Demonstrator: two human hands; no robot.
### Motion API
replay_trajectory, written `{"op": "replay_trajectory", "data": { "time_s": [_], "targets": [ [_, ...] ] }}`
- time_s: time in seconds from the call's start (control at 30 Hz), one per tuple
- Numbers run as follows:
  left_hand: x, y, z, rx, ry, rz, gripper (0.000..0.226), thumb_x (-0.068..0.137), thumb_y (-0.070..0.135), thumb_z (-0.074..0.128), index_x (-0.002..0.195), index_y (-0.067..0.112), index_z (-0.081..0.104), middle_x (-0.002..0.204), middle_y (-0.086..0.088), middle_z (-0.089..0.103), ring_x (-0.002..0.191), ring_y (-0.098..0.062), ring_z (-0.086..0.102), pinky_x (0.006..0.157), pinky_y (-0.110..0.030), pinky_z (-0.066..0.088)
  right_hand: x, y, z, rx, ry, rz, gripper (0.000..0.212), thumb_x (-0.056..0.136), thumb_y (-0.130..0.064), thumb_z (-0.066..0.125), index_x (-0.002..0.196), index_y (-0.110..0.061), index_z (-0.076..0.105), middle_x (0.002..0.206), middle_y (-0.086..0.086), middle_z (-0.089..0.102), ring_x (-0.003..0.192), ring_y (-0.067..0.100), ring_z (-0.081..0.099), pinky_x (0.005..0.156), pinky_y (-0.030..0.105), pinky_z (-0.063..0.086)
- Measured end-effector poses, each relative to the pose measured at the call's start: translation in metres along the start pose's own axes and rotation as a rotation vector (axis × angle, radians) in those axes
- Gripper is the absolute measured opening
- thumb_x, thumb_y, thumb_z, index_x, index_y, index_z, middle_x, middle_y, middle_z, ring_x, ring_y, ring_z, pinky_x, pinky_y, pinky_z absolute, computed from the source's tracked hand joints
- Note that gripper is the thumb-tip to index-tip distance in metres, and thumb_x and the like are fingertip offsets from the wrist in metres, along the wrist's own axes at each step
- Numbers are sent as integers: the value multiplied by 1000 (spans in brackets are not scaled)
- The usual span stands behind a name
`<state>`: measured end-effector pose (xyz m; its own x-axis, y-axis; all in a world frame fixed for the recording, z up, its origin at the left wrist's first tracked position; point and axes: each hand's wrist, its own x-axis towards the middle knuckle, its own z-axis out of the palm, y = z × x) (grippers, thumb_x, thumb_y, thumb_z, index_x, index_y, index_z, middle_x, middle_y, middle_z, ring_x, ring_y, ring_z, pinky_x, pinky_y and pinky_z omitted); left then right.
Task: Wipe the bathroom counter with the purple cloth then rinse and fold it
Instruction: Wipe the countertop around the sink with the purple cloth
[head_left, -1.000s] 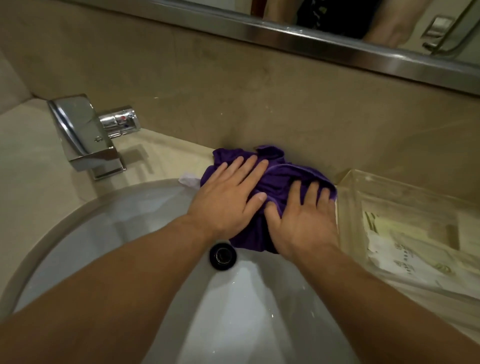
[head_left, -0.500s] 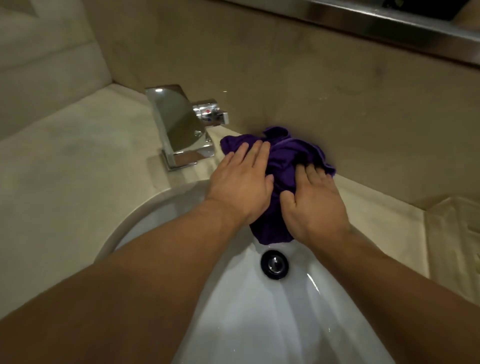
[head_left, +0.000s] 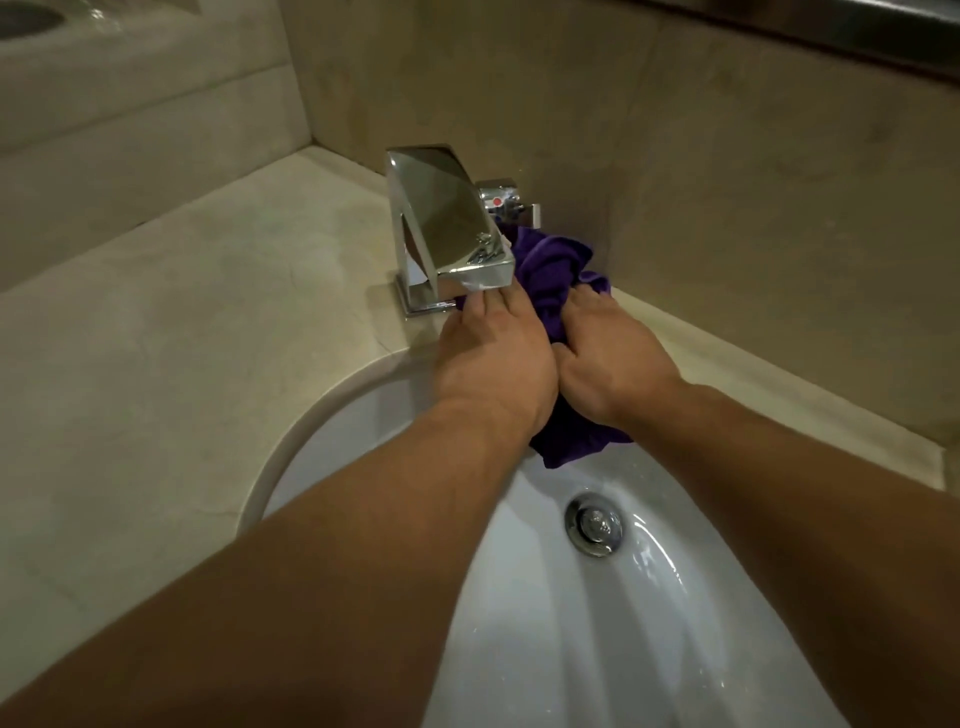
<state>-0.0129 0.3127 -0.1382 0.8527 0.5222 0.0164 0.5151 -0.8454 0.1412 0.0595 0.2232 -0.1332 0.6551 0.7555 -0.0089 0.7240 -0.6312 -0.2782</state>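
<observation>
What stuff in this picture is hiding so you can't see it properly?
All in the head view:
- Purple cloth: its middle lies under the left hand and right hand.
- Faucet handle: mostly behind the faucet spout.
- Mirror frame: cut off by the top edge.
- Sink: near side covered by both forearms.

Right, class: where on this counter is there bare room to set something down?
Free: the wide counter left of the tap, up to the sink rim. Crowded: right of the tap, where left hand and right hand press the purple cloth.
</observation>
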Motion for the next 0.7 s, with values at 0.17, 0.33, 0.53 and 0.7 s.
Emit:
{"op": "replay_trajectory", "data": {
  "time_s": [0.17,0.33,0.53,0.7],
  "targets": [
    [-16,3,-6,-9,31,-30,69,97,20,43,152,-3,9,151,-18,34,138,-27,35,111,-36,33,-3,3,5,46,17,-76,24,96,-16,48,115,-5,57,118,13,59,106,25,48,94,29,30],
    [-33,-5,-12,-53,-3,-13,67,94,22,46,150,2,16,146,-16,40,132,-26,41,106,-34,35,-14,-3,7,90,17,-96,13,80,-25,32,83,-14,39,85,2,42,81,16,34,73,18,16],
    [-48,-23,-20,-44,-43,26,69,94,28,48,150,3,16,144,-15,44,127,-27,46,99,-35,40,-21,-19,7,84,7,-107,11,76,-28,31,71,-18,34,78,1,38,75,20,37,65,24,16],
    [-66,-61,-22,-26,-15,75,72,90,26,50,150,2,19,147,-14,42,134,-25,40,109,-33,32,-19,-48,12,57,-14,-156,9,90,-11,47,82,-12,43,78,-4,40,71,16,39,56,23,24]
  ]
}}
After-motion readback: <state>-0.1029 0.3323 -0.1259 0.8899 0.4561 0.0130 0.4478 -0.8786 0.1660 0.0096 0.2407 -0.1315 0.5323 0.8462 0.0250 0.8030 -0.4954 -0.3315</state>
